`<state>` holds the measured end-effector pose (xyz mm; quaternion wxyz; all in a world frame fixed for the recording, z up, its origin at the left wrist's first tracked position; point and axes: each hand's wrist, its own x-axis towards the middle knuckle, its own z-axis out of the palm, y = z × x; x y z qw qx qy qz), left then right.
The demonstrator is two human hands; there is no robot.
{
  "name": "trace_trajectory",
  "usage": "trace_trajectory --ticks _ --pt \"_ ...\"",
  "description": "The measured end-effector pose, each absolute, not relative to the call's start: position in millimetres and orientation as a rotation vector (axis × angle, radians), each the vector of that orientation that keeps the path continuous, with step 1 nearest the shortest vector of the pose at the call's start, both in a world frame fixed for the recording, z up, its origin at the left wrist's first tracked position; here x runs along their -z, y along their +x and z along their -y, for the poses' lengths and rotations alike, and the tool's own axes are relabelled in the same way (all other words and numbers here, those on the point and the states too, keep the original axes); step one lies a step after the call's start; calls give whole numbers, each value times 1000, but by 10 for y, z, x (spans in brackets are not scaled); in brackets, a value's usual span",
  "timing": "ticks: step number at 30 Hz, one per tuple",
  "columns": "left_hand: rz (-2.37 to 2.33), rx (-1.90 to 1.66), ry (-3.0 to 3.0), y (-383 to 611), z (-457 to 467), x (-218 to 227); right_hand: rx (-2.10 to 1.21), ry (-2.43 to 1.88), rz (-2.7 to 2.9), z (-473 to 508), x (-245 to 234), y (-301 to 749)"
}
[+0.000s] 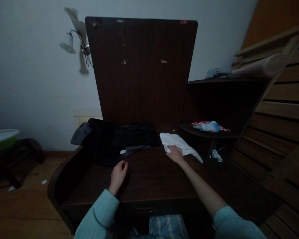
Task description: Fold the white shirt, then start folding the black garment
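Note:
My right hand (pixel 175 153) lies flat with fingers spread on the near edge of a folded white cloth (pixel 177 142) on the dark wooden desk (pixel 149 179). My left hand (pixel 118 174) rests on the desk top with fingers curled in, close to the front edge of a heap of black clothing (pixel 114 141). Whether those fingers pinch the dark fabric is hidden in the dim light. A small grey garment (pixel 136 150) lies at the heap's front.
A tall dark board (pixel 142 69) stands at the desk's back. To the right, a curved side shelf (pixel 209 133) carries a colourful plastic packet (pixel 207 126). A wall lamp (pixel 76 41) hangs at left; a green basin (pixel 2 139) sits far left. Wooden slats fill the right side.

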<state>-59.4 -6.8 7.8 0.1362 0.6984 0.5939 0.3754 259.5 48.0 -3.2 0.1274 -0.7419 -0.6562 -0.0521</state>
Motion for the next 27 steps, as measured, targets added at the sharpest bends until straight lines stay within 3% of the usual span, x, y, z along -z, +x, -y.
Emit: trace_trajectory --ticks 20,24,27 --pt "-1682 -1037 2004 -574 25 -72 288 -1821 1773 -481 68 2656" --pt "-1628 -1356 1876 -691 -241 -180 289 -1786 1800 -470 44 2650" --pt "-1841 -1743 1774 -816 -515 -305 304 -1761 1821 -467 32 2639"
